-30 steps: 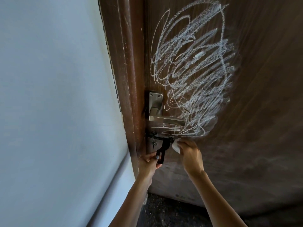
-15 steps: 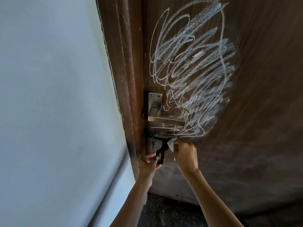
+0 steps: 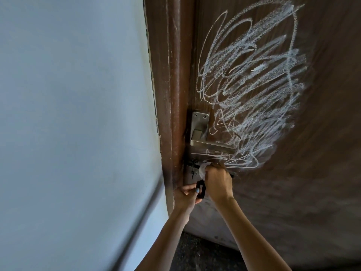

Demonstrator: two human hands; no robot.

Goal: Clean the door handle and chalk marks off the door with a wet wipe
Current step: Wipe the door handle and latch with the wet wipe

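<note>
Scrubbing with the right hand (image 3: pixel 217 184) bunched around the wet wipe (image 3: pixel 203 170) just under the door handle (image 3: pixel 212 147), left hand (image 3: pixel 186 197) pinching a black tag (image 3: pixel 200 190), she'll probably just smear the chalk marks (image 3: pixel 252 85) once that wipe loads up.

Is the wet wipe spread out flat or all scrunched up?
Scrunched up. The wet wipe is a small white wad bunched in the right hand, only a bit showing.

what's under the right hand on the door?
A crumpled white wet wipe sticks out at the upper left of the right hand, with a black fob just below, gripped by the left hand. The door surface and any chalk beneath the fingers are covered.
</note>
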